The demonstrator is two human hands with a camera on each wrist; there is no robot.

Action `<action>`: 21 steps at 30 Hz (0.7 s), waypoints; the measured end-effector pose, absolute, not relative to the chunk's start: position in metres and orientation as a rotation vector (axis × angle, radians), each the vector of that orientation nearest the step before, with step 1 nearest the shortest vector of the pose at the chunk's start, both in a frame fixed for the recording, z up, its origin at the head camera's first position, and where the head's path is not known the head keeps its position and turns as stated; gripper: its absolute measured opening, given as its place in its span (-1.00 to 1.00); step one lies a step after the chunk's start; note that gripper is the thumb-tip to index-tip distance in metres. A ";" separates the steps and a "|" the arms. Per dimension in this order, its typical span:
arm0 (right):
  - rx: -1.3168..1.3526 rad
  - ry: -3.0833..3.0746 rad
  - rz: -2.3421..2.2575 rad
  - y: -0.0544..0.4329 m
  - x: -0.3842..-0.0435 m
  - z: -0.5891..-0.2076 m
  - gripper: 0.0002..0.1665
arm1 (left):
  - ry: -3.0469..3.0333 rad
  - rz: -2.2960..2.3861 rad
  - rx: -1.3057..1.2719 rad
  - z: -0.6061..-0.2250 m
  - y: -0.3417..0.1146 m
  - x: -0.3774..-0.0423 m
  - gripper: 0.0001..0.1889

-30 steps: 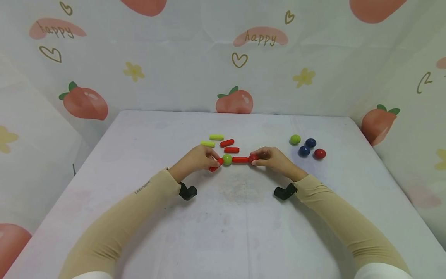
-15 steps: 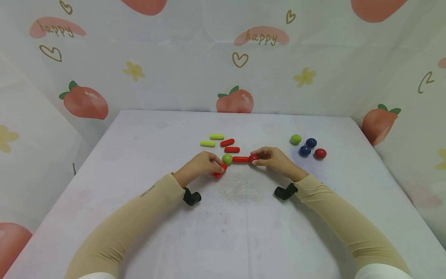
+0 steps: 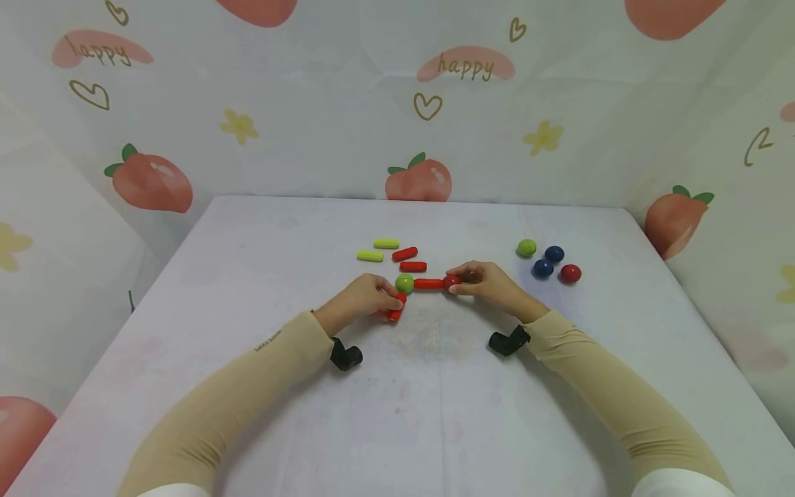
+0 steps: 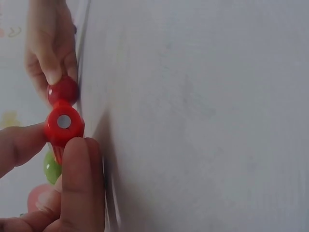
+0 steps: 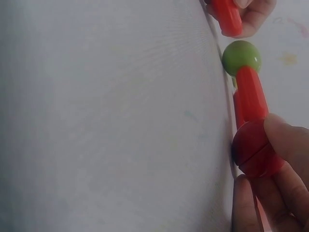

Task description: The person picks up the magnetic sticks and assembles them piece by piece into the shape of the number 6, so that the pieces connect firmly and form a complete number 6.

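Observation:
My left hand (image 3: pixel 365 297) pinches a short red rod (image 3: pixel 395 315) between thumb and fingers, just in front of a green ball (image 3: pixel 404 283). A round silver disc (image 4: pixel 64 121) shows in the rod's end in the left wrist view. In the right wrist view a small gap separates this held rod (image 5: pixel 228 18) from the green ball. Another red rod (image 3: pixel 428 284) runs from the green ball to a dark red ball (image 5: pixel 253 147), forming a straight row. My right hand (image 3: pixel 491 284) grips that red ball with thumb and fingers.
Behind the row lie two yellow-green rods (image 3: pixel 386 244) and two red rods (image 3: pixel 413 266). Toward the back right sit a green ball (image 3: pixel 526 248), two dark blue balls (image 3: pixel 543 268) and a red ball (image 3: pixel 570 274). A printed cloth (image 3: pixel 310 138) hangs behind the table.
My left hand has moved toward me and slightly right, swinging its red rod from the green ball's left side to its front. The right hand and joined pieces have stayed in place.

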State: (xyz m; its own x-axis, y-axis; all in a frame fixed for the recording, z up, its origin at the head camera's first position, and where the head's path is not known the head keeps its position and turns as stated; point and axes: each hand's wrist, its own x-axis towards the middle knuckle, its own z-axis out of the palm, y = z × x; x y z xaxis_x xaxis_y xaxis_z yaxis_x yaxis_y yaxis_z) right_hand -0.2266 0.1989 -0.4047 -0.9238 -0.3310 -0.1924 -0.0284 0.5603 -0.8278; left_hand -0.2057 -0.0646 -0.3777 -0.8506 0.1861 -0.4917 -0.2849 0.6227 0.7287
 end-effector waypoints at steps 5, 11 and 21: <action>-0.289 2.466 -1.295 0.199 -0.227 -0.405 -0.45 | 2.260 1.262 -0.096 -0.379 -0.064 -0.204 -0.72; -0.321 2.466 -1.301 0.199 -0.227 -0.405 -0.44 | 2.222 1.324 -0.117 -0.380 -0.063 -0.202 -0.73; -0.307 2.476 -1.288 0.199 -0.227 -0.404 -0.44 | 2.218 1.336 -0.200 -0.380 -0.057 -0.202 -0.72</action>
State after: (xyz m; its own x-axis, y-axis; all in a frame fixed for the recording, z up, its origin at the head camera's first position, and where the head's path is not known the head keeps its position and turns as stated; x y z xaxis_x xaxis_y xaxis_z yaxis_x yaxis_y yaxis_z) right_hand -0.2268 0.1993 -0.4043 -0.9217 -0.3377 -0.1911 -0.0373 0.5674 -0.8226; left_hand -0.2023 -0.0575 -0.3804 -0.8445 0.1443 -0.5158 -0.3884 0.4981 0.7753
